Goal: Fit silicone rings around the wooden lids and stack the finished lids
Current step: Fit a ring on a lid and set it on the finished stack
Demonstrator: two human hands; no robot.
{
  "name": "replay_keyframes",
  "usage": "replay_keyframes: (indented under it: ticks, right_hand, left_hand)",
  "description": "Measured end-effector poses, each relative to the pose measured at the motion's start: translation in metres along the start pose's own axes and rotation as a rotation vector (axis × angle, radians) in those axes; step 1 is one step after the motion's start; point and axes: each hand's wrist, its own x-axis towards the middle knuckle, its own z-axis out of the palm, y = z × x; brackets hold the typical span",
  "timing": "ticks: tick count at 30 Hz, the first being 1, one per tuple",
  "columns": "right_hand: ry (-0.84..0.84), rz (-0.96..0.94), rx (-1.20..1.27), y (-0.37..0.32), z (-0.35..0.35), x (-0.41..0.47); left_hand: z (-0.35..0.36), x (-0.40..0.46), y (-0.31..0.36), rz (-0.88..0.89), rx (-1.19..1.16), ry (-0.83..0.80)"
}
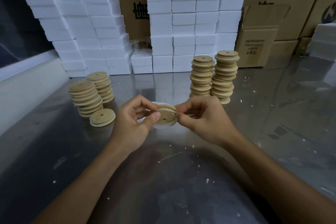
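Observation:
A round wooden lid [166,119] with a small centre hole is held between both hands above the steel table. A white silicone ring [173,125] runs around its edge, partly seated. My left hand [135,120] grips the lid's left side, thumb on its face. My right hand [203,117] pinches the ring at the lid's right edge. More white rings lie under my hands, mostly hidden. Two stacks of ringed lids [87,96] stand at the left, with a short stack [102,117] in front. Two taller stacks of bare lids [214,76] stand at the right.
The steel table [163,178] is speckled with white foam crumbs. White foam blocks [163,32] are piled along the back, with cardboard boxes [258,47] behind and to the right. A white ledge [27,82] runs along the left edge.

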Motion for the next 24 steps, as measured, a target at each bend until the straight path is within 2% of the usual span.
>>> replay_keyframes:
  ticks: [5, 9, 12, 16, 21, 24]
  right_hand:
    - [-0.1, -0.035, -0.111, -0.002, -0.007, 0.0]
    - [-0.095, -0.057, -0.191, -0.003, -0.007, 0.0]
    - [-0.13, -0.075, -0.345, -0.004, -0.011, 0.0]
    - [-0.138, -0.223, -0.555, -0.006, -0.011, 0.001]
    - [-0.08, -0.153, -0.373, 0.001, -0.008, -0.001]
    - [0.002, -0.12, -0.248, 0.003, -0.002, -0.003]
  left_hand:
    - [-0.001, 0.0, -0.001, -0.029, -0.012, -0.012]
    - [-0.001, 0.0, -0.002, -0.032, 0.0, -0.03]
    - [0.0, -0.001, -0.002, -0.043, 0.026, -0.053]
    - [0.001, -0.001, -0.001, -0.001, 0.098, -0.045]
    - [-0.001, 0.0, 0.001, -0.027, 0.045, 0.011]
    - [0.0, 0.0, 0.003, -0.113, -0.107, 0.036]
